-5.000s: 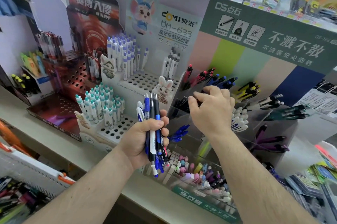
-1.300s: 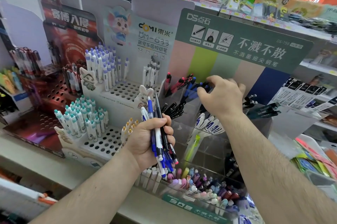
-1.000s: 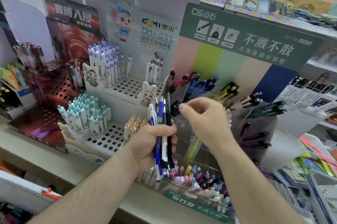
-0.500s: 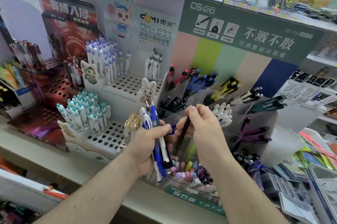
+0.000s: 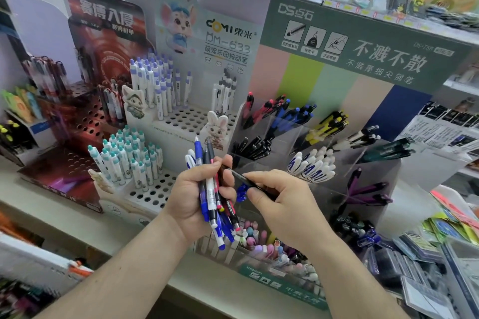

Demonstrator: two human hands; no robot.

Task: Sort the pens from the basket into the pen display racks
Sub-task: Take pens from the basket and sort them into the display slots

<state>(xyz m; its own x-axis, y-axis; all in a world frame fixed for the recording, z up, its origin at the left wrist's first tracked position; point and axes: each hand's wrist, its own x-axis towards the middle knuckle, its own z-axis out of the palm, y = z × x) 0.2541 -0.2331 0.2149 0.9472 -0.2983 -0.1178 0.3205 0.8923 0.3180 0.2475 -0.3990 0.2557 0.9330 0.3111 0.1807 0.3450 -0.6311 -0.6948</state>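
Note:
My left hand (image 5: 193,196) grips a bundle of pens (image 5: 211,189), blue, white, black and red, held upright in front of the racks. My right hand (image 5: 281,200) pinches a black pen (image 5: 239,176) that lies nearly level, its far end still among the bundle at my left fingers. Behind the hands stands a clear acrylic rack (image 5: 293,132) with slanted compartments of red, blue, black, yellow, white and purple pens. To the left is a white stepped hole rack (image 5: 191,121) with white-and-purple pens. No basket is in view.
A lower white hole rack (image 5: 150,191) carries teal-capped pens. A dark red hole rack (image 5: 85,121) stands at the far left. A low tray of pastel pens (image 5: 269,248) sits below my hands. Packaged stationery (image 5: 427,266) is stacked at the right on the shelf.
My right hand came back from the upper compartments to the bundle and took hold of a black pen, which has swung from upright to nearly level. My left hand kept its grip.

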